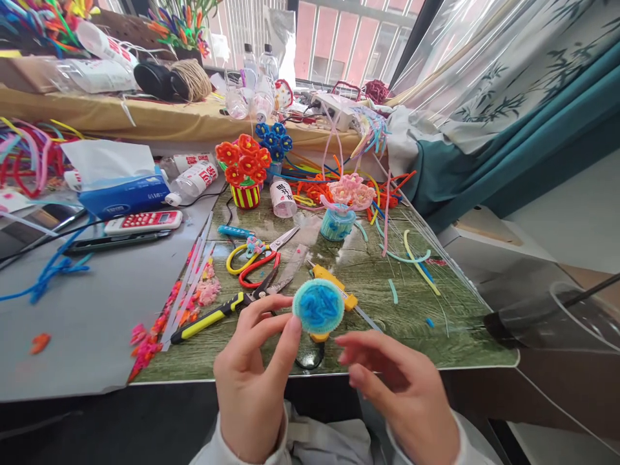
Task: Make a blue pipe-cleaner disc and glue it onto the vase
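Observation:
My left hand [254, 374] pinches a small round blue pipe-cleaner disc [318, 306] between thumb and fingers, holding it up over the front of the green mat [387, 323]. My right hand [402, 387] hovers just to the right of and below the disc, fingers loosely curled and apart, holding nothing. Under the disc lie a yellow glue gun [334, 284] and a yellow-handled cutter [217, 314].
Scissors [256, 258], a pink flower in a blue pot [341, 206], a red flower pot [245, 168], loose pipe cleaners [411, 258], a tissue box [123, 190], a calculator [143, 221] and bottles crowd the table. A curtain [508, 116] hangs at right.

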The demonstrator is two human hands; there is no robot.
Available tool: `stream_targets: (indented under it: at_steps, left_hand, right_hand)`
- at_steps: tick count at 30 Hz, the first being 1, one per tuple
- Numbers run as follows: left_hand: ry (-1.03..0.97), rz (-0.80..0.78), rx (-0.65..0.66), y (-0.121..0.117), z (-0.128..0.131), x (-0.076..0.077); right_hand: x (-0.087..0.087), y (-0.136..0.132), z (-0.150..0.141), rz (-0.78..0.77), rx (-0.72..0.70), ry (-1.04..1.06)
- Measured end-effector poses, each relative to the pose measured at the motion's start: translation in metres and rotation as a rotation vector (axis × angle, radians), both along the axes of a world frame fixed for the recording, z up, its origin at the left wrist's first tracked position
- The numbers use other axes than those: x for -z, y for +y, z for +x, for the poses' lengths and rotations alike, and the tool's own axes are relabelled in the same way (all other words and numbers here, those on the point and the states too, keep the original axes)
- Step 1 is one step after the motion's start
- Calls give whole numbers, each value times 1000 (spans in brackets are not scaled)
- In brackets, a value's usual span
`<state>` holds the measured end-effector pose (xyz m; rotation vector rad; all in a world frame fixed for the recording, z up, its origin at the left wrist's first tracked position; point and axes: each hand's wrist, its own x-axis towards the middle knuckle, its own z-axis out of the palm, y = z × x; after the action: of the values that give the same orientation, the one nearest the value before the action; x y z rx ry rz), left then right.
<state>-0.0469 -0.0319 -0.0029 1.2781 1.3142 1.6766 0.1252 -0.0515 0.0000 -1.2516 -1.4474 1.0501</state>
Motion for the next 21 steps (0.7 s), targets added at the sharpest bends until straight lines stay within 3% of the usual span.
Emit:
stream_targets:
  at_steps: [5,15,18,21]
  left_hand:
    - [110,75,-27,-4,0,0]
    - [117,92,-56,-4,1,2]
    - [72,48,-62,-2,0,3]
    - [30,7,-67,0,-3,3]
  right_hand:
    - [-14,13,-42,-37,107,174]
    - [-10,4,-30,-169,212,272]
    - [11,-18,5,-243,252,203]
    - [56,-55,57,-363,319,127]
